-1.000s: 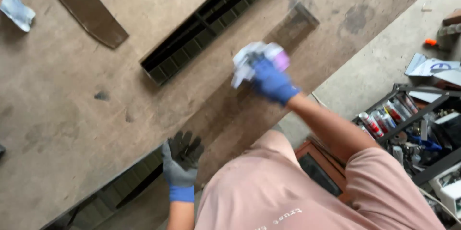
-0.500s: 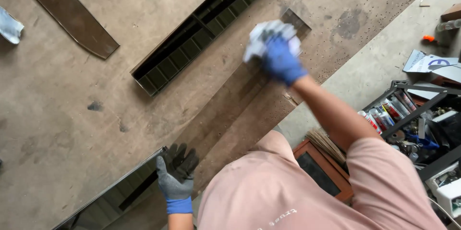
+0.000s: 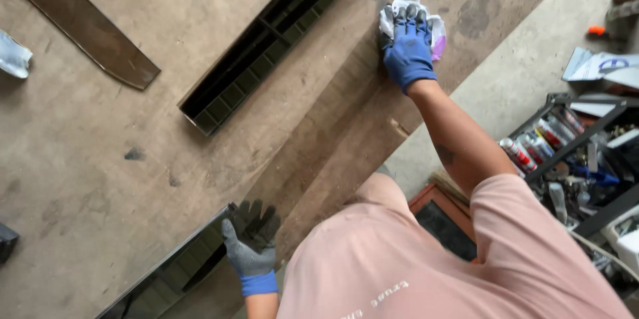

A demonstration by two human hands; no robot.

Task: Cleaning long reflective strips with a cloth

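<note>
At about nine o'clock a crumpled pale scrap (image 3: 12, 54) lies on the brown table (image 3: 100, 179), and a dark curved strip (image 3: 86, 26) runs from the top left corner toward the centre. A long black slatted grille (image 3: 266, 46) stretches on a diagonal from roughly ten o'clock up to twelve. At six o'clock the left hand (image 3: 251, 247), in a grey glove with dark palm, lies flat with fingers (image 3: 256, 216) spread and released, pressing on the end of a second dark panel (image 3: 166, 272) that runs off toward seven o'clock. A long darker plank (image 3: 319, 152) runs on the same diagonal from beside that hand up to one o'clock. There the right hand (image 3: 407, 49), in a blue glove, has its fingers (image 3: 406, 16) clenched over a white and purple rag (image 3: 436, 32), pressing it onto the plank's far end. The rag sits directly under the right hand, well apart from the left. At three o'clock, off the table, a rack (image 3: 572, 152) holds spray cans (image 3: 526, 149) and tools.
</note>
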